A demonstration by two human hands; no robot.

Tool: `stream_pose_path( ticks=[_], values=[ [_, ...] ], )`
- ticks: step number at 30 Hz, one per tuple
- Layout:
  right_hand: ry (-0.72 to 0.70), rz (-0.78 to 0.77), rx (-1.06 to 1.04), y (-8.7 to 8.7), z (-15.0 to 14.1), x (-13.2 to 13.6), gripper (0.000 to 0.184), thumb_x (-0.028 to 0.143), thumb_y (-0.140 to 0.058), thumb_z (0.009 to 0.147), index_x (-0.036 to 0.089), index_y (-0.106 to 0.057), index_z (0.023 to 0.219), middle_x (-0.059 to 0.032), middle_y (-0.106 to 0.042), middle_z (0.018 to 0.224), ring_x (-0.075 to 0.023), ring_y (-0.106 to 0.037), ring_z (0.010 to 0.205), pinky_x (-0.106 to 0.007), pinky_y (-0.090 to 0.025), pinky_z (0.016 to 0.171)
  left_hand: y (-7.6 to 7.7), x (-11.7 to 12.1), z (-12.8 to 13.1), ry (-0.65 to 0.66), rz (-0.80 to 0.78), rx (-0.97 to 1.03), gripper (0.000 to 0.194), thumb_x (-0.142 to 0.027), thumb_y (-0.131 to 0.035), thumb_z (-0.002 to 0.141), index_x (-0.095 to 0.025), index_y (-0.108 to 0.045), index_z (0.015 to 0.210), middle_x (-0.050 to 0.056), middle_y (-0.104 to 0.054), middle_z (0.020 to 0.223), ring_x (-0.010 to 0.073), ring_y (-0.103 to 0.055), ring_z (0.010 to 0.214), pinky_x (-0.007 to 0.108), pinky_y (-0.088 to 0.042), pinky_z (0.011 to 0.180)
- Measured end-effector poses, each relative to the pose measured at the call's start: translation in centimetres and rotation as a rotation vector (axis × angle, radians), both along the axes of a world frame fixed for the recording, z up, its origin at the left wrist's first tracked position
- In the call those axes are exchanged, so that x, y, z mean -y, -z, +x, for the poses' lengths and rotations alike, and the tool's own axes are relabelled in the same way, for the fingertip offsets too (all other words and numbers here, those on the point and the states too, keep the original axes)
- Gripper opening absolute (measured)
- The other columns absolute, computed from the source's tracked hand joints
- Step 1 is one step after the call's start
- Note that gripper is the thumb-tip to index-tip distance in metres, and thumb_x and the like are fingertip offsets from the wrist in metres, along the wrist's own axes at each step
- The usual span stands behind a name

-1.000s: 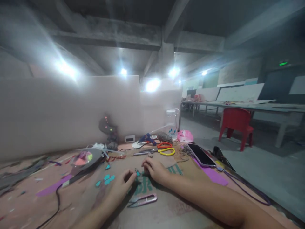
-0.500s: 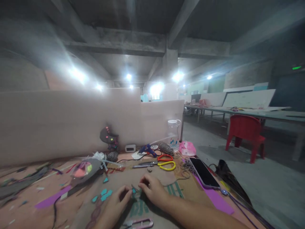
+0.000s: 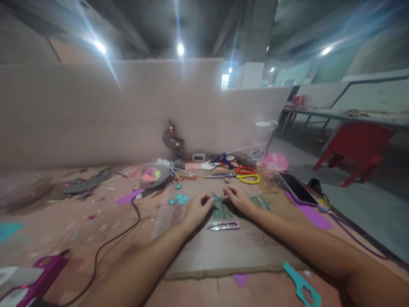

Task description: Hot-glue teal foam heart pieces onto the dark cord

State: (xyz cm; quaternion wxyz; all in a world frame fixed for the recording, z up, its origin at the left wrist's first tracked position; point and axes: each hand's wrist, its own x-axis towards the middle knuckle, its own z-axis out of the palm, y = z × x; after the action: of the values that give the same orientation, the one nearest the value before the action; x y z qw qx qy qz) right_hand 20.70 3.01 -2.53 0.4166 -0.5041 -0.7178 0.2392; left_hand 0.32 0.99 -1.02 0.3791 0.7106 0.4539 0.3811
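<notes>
My left hand [image 3: 196,209] and my right hand [image 3: 238,198] meet over a brown cardboard sheet [image 3: 220,251] on the table. Between their fingertips sits a small teal foam piece [image 3: 215,197]; both hands have their fingers curled and pinched at it. Pink thread snips [image 3: 223,225] lie on the cardboard just in front of my hands. Several small teal cut pieces [image 3: 179,199] lie to the left of my left hand.
Yellow and orange scissors [image 3: 247,175], a blue glue gun [image 3: 223,160], a phone [image 3: 298,188], a pink bag [image 3: 275,161] and a clear jug [image 3: 263,136] stand behind. A black cable [image 3: 108,241] crosses left. A teal foam cutout [image 3: 302,285] lies near right. A red chair [image 3: 358,147] stands beyond the table.
The camera has tilted down and turned left, so more of the near table shows. My hands stay together at the small teal piece.
</notes>
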Motion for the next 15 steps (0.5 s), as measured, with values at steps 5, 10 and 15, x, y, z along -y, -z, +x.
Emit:
stream_pose_path(
  ticks=[5, 10, 15],
  values=[
    [-0.021, -0.039, 0.027, -0.9, 0.1, 0.4, 0.032, 0.041, -0.049, 0.092, 0.019, -0.059, 0.072, -0.0005, -0.055, 0.068, -0.0170, -0.052, 0.071, -0.029, -0.038, 0.071, 0.3, -0.3, -0.2, 0.024, -0.041, 0.053, 0.029, -0.042, -0.049, 0.089, -0.017, -0.061, 0.080, 0.004, -0.068, 0.079, 0.0187, -0.061, 0.076, 0.029, -0.048, 0.073],
    [-0.075, -0.114, 0.003, -1.2, 0.1, 0.8, 0.035, 0.043, -0.044, 0.095, 0.016, -0.064, 0.104, 0.0013, -0.056, 0.072, -0.0142, -0.051, 0.064, -0.027, -0.040, 0.064, 0.2, -0.1, -0.4, 0.000, -0.039, 0.081, 0.028, -0.041, -0.051, 0.090, -0.017, -0.062, 0.082, 0.003, -0.068, 0.079, 0.0177, -0.060, 0.077, 0.028, -0.046, 0.074],
    [-0.143, -0.190, -0.008, -1.8, 0.1, 1.4, 0.033, 0.044, -0.053, 0.090, 0.017, -0.070, 0.101, -0.0039, -0.067, 0.085, -0.0166, -0.060, 0.075, -0.029, -0.046, 0.070, -0.3, 0.1, -0.4, -0.005, -0.071, 0.063, 0.023, -0.037, -0.056, 0.088, -0.017, -0.064, 0.082, 0.001, -0.067, 0.078, 0.0170, -0.060, 0.076, 0.026, -0.045, 0.073]
  ],
)
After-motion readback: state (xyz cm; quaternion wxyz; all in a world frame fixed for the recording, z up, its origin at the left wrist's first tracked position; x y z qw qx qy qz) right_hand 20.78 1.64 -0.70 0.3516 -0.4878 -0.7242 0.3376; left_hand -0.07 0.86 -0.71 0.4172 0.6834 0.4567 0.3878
